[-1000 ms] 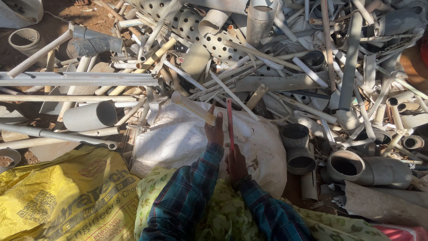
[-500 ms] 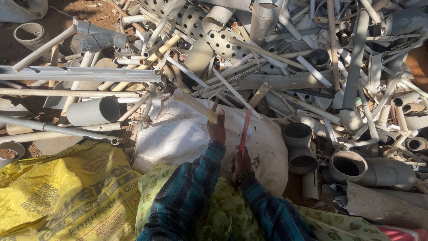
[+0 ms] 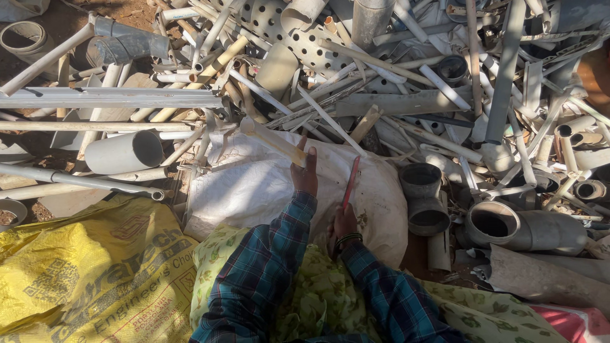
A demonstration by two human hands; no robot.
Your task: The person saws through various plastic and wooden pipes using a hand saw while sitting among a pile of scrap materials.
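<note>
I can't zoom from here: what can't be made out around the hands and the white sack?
- Head view: contents of the white sack are hidden by its cloth.
- Lower end of the red blade is hidden inside the right hand.
- Far end of the pale strip, held by the left hand, is lost under scrap.

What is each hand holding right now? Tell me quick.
Left hand: closed on a pale flat strip.
Right hand: closed on a red stick.

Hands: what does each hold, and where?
Left hand grips the near end of a cream strip. Right hand grips a red blade at its lower end.
</note>
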